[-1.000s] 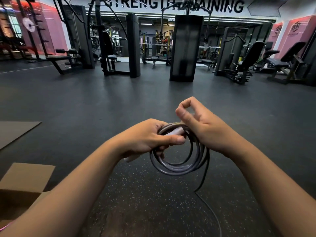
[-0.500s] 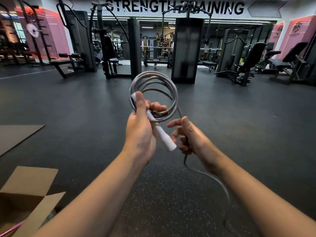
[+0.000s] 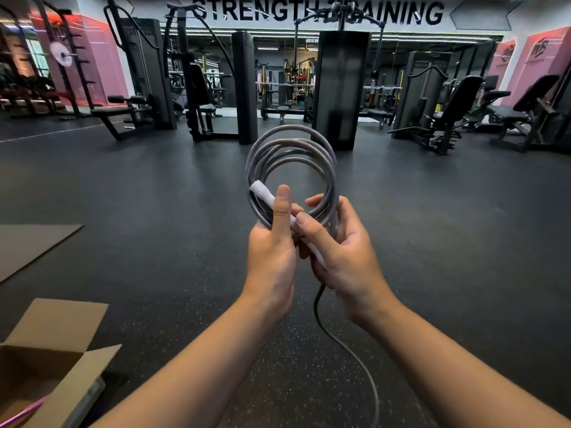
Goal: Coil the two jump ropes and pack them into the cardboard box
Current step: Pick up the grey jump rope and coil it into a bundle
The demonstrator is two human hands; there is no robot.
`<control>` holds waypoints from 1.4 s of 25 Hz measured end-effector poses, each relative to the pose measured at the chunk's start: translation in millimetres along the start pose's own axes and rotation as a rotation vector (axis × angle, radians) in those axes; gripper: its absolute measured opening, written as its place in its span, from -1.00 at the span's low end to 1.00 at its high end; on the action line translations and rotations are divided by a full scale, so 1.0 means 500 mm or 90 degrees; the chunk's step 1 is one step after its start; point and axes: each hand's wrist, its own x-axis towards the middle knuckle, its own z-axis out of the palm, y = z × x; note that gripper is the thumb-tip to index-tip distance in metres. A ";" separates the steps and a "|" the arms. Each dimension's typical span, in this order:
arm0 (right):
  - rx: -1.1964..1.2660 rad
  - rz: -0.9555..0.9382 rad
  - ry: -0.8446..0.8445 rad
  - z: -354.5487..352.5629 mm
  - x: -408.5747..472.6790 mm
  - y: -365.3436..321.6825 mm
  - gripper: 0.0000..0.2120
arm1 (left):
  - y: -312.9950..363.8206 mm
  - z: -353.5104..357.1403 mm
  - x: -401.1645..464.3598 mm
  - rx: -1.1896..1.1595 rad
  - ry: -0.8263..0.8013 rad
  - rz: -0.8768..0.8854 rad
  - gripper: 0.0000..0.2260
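The grey jump rope stands as an upright coil of several loops in mid-air at the centre of the view, held in front of the person. The left hand is clenched round the bottom of the loops and the white handle, thumb pressed flat along it. The right hand pinches the same bundle from the 3 o'clock side, its fingers hooked through the ring.

The main risk, as I judge it, is spring-back. The cord looks like smooth, slightly glossy plastic, stiff enough to hold round hoops, so any slack in the grip could let the loops burst open. A loose tail hangs from the hands toward 6 o'clock and runs out of view; if it snags underfoot or on the floor, it could drag the coil apart.

The cardboard box sits open at 8 o'clock on the speckled rubber floor, matte brown with creased flaps. Something thin and pink shows at its edge, possibly the second rope; I cannot tell.
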 end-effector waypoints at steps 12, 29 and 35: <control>-0.194 0.128 -0.089 -0.071 0.023 -0.042 -0.93 | 0.004 -0.053 0.039 -0.012 -0.013 0.003 -0.65; -0.531 0.230 -0.329 -0.126 0.031 -0.107 -0.77 | 0.114 -0.027 0.037 0.963 -0.465 0.018 -0.49; -0.484 0.260 -0.322 -0.119 0.033 -0.108 -0.57 | 0.097 -0.053 0.050 0.885 -0.514 -0.003 -0.66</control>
